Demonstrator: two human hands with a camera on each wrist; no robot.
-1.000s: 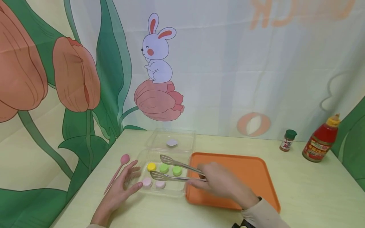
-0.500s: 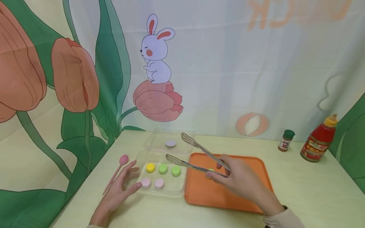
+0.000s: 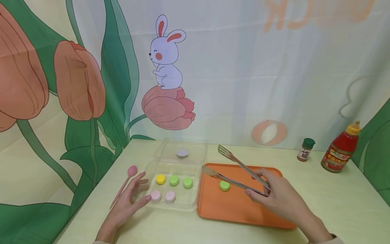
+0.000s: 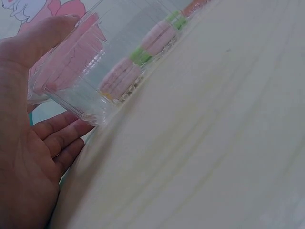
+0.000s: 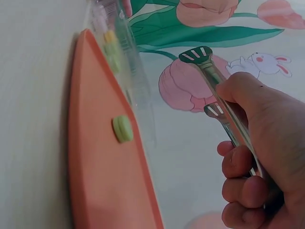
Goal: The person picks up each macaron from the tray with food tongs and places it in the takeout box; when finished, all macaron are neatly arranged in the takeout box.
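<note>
The right hand [image 3: 281, 196] grips metal tongs [image 3: 240, 184] above the orange tray [image 3: 243, 217]; the tongs' ends are apart with nothing between them. On the tray lies one green macaron [image 3: 224, 185], also seen in the right wrist view. The left hand [image 3: 126, 201] is at the left side of the clear plastic container [image 3: 186, 205], fingers spread and relaxed; in the left wrist view [image 4: 35, 152] its thumb is against the container's wall. Inside are a yellow macaron [image 3: 160, 179], two green ones [image 3: 174, 180] and two pink ones [image 3: 170, 196].
A pink spoon [image 3: 123, 184] lies left of the container, whose opened lid [image 3: 195, 150] lies behind with a pale oval on it. At the back right stand a green-capped jar [image 3: 306, 149] and a red sauce bottle [image 3: 341, 149]. A printed cloth [image 3: 219, 84] hangs behind the table.
The right hand and tongs have moved right from over the container to over the tray. A green macaron on the tray has come into view. The left hand has hardly moved.
</note>
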